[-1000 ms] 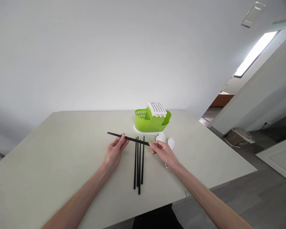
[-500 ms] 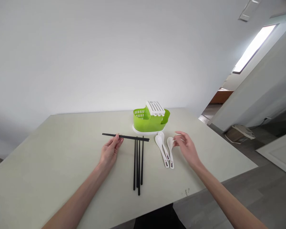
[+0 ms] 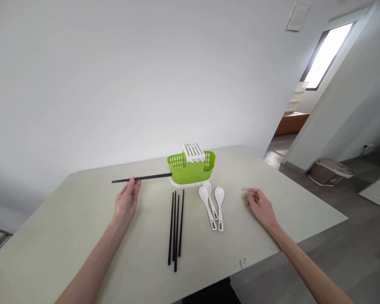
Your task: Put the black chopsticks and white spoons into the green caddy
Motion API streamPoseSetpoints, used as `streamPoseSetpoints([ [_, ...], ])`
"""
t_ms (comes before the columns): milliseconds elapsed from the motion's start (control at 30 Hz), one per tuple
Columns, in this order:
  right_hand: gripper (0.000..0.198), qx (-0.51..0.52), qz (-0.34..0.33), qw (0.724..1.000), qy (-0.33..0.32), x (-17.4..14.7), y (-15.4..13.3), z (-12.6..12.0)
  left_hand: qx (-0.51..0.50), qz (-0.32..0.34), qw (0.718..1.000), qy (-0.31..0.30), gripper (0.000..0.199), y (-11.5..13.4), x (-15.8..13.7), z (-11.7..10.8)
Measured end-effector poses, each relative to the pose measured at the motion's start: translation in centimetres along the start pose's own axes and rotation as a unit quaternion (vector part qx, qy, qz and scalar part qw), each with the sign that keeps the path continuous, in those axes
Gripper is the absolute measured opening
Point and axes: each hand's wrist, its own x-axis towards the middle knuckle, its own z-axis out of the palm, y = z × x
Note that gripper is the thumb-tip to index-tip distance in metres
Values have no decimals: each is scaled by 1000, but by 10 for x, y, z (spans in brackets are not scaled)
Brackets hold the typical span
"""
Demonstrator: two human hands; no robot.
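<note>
My left hand (image 3: 126, 199) pinches a pair of black chopsticks (image 3: 153, 176), held sideways with the right ends beside the green cutlery holder (image 3: 190, 172); I cannot tell whether they touch it. Below them several more black chopsticks (image 3: 176, 228) lie lengthwise on the table. Three white spoons (image 3: 219, 198) with printed handles lie in front of the holder, bowls toward the wall. To the right of the spoons, my right hand (image 3: 261, 210) is by the tabletop, apart from them, its fingers loosely bent and holding nothing visible.
The pale table (image 3: 91, 202) meets a white wall (image 3: 145, 84) at the back. On top of the holder is a white slotted piece (image 3: 194, 152). Dark marks (image 3: 240, 264) show near the front edge. Beyond the right edge, a bin-like box (image 3: 329, 172) stands on the floor.
My left hand has moved left with the chopsticks, drawing them off from above the others. My right hand has drawn away rightward from the spoons. The camera view has shifted a little.
</note>
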Motion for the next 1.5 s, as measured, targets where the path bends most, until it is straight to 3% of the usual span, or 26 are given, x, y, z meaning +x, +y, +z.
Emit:
streamPoseSetpoints([
  [133,37,21,3,1000,-4,-1,-2,-1,61,113,991,-46,10,26,15,44],
  [300,36,30,12,999,-3,-2,-7,-1,221,231,938,-137,31,38,27,104],
  [500,37,49,11,999,-12,-3,-11,-2,463,253,817,-234,31,19,33,152],
  [633,36,51,8,999,-13,-4,-14,-2,555,281,737,-265,28,1,43,171],
  [833,37,61,11,998,-19,-3,-18,-1,624,284,673,-277,37,-18,61,189],
  [933,37,67,17,997,-19,-3,-20,-1,636,286,664,-270,36,-24,68,193],
  [1267,35,60,25,998,-17,-3,-24,-2,618,282,689,-253,27,-36,75,192],
  [1400,36,56,26,998,-15,-3,-21,-1,604,285,697,-260,32,-35,69,181],
  [1500,36,56,16,998,-14,-3,-16,0,560,313,729,-239,35,-31,60,162],
])
